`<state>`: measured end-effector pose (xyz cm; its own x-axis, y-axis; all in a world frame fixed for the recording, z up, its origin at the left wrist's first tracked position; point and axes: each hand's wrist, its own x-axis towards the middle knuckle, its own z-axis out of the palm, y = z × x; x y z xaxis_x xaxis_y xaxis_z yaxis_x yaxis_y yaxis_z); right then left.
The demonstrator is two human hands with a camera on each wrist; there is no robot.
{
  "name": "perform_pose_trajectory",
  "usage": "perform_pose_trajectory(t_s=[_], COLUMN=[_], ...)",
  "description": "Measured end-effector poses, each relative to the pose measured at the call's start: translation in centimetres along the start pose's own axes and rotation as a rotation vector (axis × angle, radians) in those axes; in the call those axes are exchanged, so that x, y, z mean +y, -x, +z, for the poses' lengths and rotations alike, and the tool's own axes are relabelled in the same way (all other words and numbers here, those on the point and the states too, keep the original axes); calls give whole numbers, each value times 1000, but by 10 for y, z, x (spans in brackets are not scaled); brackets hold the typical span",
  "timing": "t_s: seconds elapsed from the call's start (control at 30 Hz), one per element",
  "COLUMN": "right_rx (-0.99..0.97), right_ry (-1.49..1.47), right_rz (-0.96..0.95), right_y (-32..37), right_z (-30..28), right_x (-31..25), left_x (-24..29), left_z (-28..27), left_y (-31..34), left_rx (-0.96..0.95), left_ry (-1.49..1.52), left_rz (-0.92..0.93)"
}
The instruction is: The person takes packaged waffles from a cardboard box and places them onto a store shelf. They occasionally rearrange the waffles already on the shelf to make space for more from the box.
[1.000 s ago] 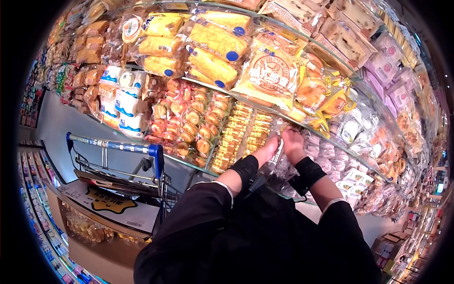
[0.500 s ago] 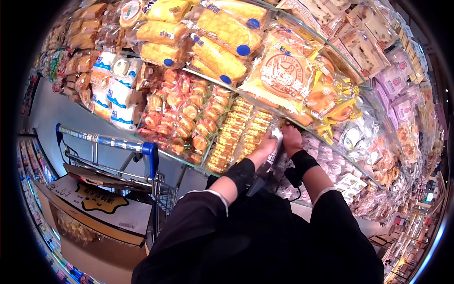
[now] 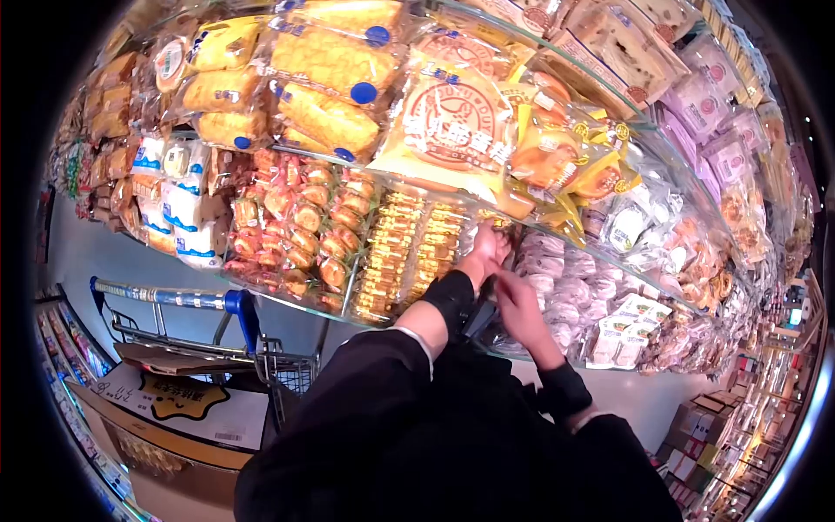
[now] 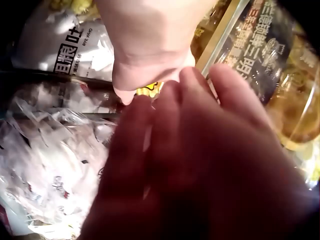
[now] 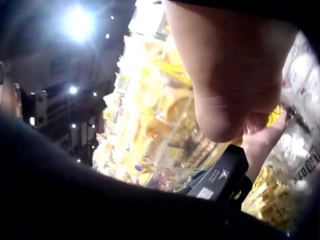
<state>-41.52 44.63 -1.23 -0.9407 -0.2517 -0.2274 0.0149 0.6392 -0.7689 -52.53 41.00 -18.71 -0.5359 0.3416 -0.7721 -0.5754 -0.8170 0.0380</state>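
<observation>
In the head view my left hand (image 3: 487,250) reaches into the shelf bin between gold-wrapped snacks (image 3: 411,245) and pale bagged buns (image 3: 550,265). Its fingers are mostly hidden, and I cannot tell what they hold. A small yellow printed patch (image 4: 149,90) shows beneath it in the left wrist view. Beside this hand lies a white printed bag (image 4: 75,50). My right hand (image 3: 522,313) is close behind the left wrist, fingers extended forward. In the left wrist view those fingers (image 4: 167,120) loom large and blurred, their tips right under the left palm.
Glass dividers separate bins of packaged bread and cakes (image 3: 335,56). A large round-printed cake bag (image 3: 452,122) sits above the hands. On the left stands a shopping cart (image 3: 170,298), with an open cardboard box (image 3: 139,426) in front of it.
The right hand has drawn back from the bin toward my body and now sits behind the left wrist. The left hand stays in the bin. The head view has shifted, so the shelves appear further left.
</observation>
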Motion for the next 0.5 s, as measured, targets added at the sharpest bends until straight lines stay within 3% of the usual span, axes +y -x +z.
perform_pose_trajectory(t_s=[0.13, 0.23, 0.33, 0.37, 0.4, 0.5], right_rx=[-72, -34, -33, -35, -35, 89], right_ry=[-199, -352, -453, -595, -740, -1078], right_rz=[101, 176, 213, 217, 220, 375], right_y=[49, 58, 60, 58, 55, 26], right_z=[-20, -17, -10, -5, -1, 14], right_x=[7, 19, 24, 28, 30, 46], left_x=[20, 22, 21, 20, 17, 22], left_z=[23, 6, 9, -9, 1, 2], left_y=[4, -38, -10, -32, -5, 24], left_rx=[-249, -364, -204, -174, 10, 29], left_ry=[-40, -179, -340, -400, -419, -337], left_rz=[156, 133, 94, 16, 35, 129])
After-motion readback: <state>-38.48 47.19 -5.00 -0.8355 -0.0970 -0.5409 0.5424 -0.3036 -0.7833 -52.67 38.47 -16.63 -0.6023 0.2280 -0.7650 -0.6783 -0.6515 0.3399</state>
